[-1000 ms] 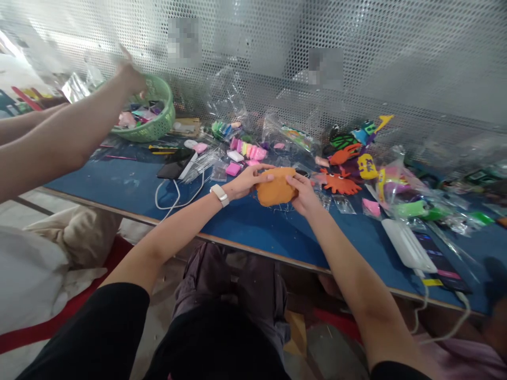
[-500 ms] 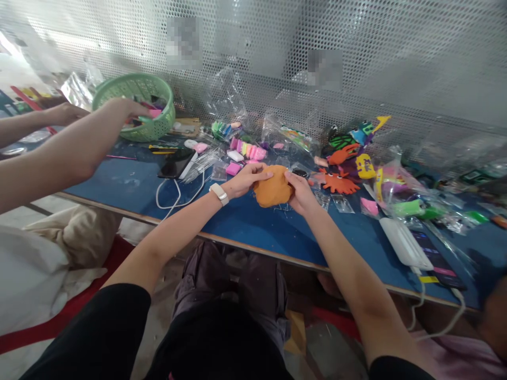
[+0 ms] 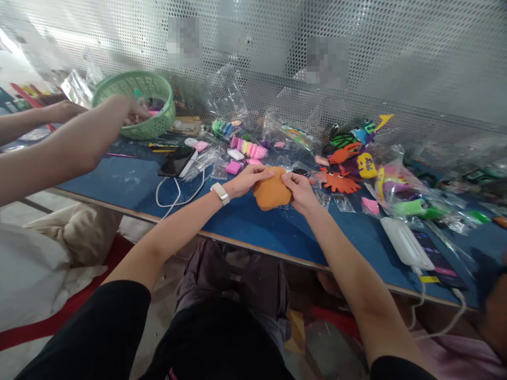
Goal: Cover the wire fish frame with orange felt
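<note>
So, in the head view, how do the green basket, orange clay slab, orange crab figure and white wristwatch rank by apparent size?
1. Green basket, clearly largest
2. Orange clay slab, partly covered
3. Orange crab figure
4. White wristwatch, smallest

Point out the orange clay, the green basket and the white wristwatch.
Orange clay [image 3: 272,191]: head view, middle of its flat face.
Green basket [image 3: 155,127]: head view, near outer wall.
White wristwatch [image 3: 220,193]: head view, its middle.

Lettering: none I can read. Phone [image 3: 431,253], right of right hand [image 3: 303,193]: screen marks too small. Packet [image 3: 299,137], beyond that hand: print blurred.
</note>
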`<state>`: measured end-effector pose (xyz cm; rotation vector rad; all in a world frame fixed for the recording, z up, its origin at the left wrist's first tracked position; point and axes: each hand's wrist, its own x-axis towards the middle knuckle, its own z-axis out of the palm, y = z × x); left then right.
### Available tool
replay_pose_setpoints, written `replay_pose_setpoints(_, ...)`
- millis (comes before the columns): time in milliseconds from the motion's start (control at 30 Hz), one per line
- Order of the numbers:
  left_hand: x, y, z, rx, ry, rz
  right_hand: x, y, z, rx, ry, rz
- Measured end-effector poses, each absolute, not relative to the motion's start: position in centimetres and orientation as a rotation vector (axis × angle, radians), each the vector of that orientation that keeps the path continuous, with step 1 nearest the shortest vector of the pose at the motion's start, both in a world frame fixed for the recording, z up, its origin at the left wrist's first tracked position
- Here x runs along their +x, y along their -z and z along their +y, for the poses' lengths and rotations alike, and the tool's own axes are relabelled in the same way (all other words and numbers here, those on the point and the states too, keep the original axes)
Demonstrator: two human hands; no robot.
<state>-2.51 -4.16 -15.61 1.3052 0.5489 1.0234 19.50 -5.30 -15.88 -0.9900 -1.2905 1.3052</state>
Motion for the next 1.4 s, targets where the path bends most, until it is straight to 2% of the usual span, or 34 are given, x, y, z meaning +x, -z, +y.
replay_pose_setpoints(667, -2.4, 16.1, -3.6, 1.273, -1.149, 0.504, 19.2, 15.5, -5.3, -0.969, -1.268, -1.229)
replay_pose_setpoints(1100, -2.5, 16.2, -2.9, 1.075, -1.36, 0.497, 19.5, 15.6, -4.6, -0.999, -1.426, -1.24)
replay_pose_setpoints(1400, -2.3, 16.3, -3.1, 1.156, -1.176, 0.507, 19.7, 15.3, -4.5, -0.845, -1.174, -1.2)
